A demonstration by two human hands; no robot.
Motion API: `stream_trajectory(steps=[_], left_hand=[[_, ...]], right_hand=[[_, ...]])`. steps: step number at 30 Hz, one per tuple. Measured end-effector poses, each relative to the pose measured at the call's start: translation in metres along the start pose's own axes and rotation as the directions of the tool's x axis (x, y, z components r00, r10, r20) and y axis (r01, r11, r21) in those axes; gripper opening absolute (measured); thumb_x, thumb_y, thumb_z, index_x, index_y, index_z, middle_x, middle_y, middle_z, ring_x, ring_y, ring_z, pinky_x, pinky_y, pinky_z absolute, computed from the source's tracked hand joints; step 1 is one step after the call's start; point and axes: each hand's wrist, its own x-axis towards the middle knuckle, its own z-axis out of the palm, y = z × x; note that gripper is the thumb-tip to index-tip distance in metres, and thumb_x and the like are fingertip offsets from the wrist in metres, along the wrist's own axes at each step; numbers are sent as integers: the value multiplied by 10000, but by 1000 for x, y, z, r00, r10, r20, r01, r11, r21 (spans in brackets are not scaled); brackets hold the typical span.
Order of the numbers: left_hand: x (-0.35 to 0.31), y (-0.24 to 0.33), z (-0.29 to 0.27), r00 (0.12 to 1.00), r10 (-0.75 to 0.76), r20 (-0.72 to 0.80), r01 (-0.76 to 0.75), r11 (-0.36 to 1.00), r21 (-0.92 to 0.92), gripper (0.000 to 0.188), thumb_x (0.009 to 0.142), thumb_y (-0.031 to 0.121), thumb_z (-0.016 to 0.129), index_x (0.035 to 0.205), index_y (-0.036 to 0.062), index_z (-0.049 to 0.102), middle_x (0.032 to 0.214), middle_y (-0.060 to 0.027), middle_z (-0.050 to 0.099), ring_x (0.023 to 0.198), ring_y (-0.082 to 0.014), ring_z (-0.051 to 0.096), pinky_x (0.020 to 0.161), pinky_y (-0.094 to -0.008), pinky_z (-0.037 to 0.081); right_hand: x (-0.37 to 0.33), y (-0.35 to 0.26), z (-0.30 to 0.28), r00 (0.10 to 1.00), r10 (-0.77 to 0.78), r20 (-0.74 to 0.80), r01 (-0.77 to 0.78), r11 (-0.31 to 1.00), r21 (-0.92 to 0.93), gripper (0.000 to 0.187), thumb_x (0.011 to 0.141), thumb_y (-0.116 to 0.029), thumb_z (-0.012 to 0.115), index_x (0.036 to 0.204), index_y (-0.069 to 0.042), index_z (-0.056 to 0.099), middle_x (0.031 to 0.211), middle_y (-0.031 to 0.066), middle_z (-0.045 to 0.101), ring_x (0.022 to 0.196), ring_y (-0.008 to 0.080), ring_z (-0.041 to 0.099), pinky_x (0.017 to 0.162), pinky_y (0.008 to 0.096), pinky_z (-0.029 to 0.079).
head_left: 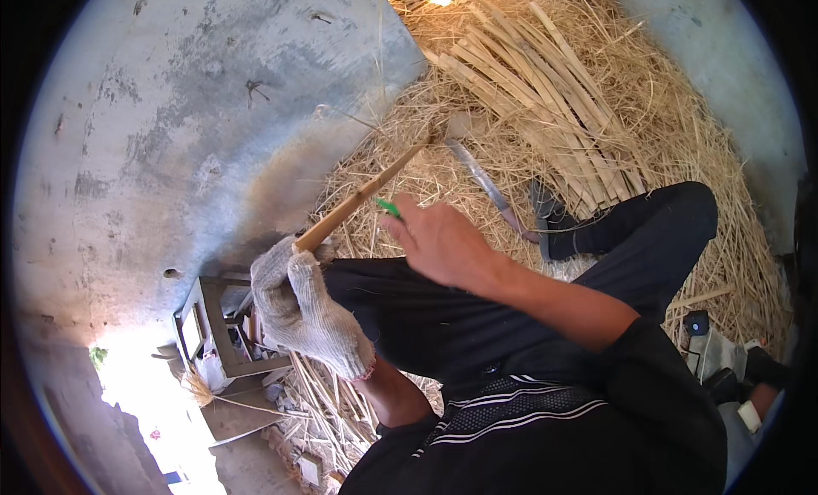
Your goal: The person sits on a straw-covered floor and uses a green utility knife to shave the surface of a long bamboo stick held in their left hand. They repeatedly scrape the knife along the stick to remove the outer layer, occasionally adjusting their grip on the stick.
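Note:
My left hand (307, 303), in a pale knitted work glove, is closed round the near end of a long, narrow bamboo strip (358, 201). The strip slants up and away to the right, over the straw. My bare right hand (443, 239) is curled beside the strip's middle, gripping a small green object (388, 207). Only a short green piece shows past the fingers, so its kind is unclear. Beyond this hand, a long-bladed knife (479, 178) lies on the straw, its handle end close to my black shoe (550, 212).
A pile of split bamboo strips (554, 103) lies on loose straw (690, 163) at the far right. A worn plaster wall (213, 94) rises at left. Below it stands a dark wooden frame (223, 333) with odds and ends inside. My bent leg (665, 227) spans the right side.

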Motion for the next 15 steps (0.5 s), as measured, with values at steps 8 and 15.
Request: stream_trajectory(steps=[8, 15], left_hand=[[5, 0, -7, 999, -27, 25, 28, 999, -38, 92, 885, 19, 640, 944, -51, 638, 941, -124, 636, 861, -201, 607, 721, -308, 547], [6, 3, -11, 993, 24, 113, -36, 994, 102, 123, 861, 61, 647, 908, -48, 677, 924, -124, 669, 864, -222, 614, 775, -328, 503]], right_hand=[[-10, -33, -11, 1000, -24, 12, 23, 998, 66, 244, 978, -214, 552, 998, 26, 516, 551, 245, 561, 512, 430, 601, 465, 504, 467], [-17, -41, -15, 998, -49, 45, 51, 998, -44, 242, 994, -232, 507, 996, 10, 517, 585, 233, 602, 577, 429, 653, 508, 486, 541]])
